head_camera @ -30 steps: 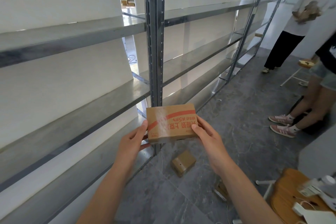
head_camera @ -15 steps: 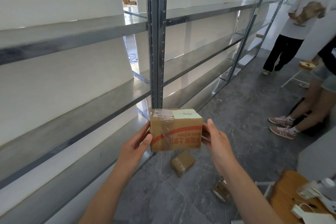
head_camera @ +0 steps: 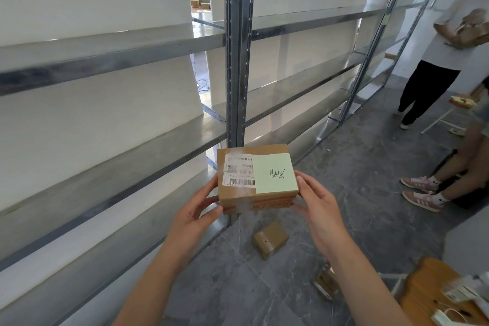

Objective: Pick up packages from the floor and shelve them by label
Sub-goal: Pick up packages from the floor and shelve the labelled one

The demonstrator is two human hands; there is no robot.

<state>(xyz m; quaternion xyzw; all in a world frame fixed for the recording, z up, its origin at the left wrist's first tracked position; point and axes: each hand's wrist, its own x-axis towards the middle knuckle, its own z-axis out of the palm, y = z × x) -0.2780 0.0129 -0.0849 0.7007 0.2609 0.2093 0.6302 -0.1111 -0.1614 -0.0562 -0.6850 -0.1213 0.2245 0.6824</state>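
The brown cardboard box with red printing (head_camera: 255, 177) sits between both hands at chest height, in front of the grey metal shelving rack (head_camera: 239, 61), its labelled face turned up toward the camera. The left hand (head_camera: 195, 216) clasps the box's left end, thumb on the near face and fingers curled under; the right hand (head_camera: 318, 202) clasps the right end the same way, fingers narrowly curled against the cardboard. The box's long axis runs left to right, spanning from 1 palm to the other, so both hands are equally near it.

On top lie 1 white barcode shipping label (head_camera: 239, 171) on the left and 1 pale green sticky note (head_camera: 275, 173) with handwriting on the right; the writing is too scrawled to read. The shelf boards lie to the left and far of the box, so placing it probably calls for a push forward and leftward.

Counted: 1 box in hand and 1 small brown cardboard box (head_camera: 270, 239) on the grey stone floor (head_camera: 370, 172) just below; a third flat package (head_camera: 326, 283) may lie near the right forearm, partly hidden. 2 bystanders stand at the far right.
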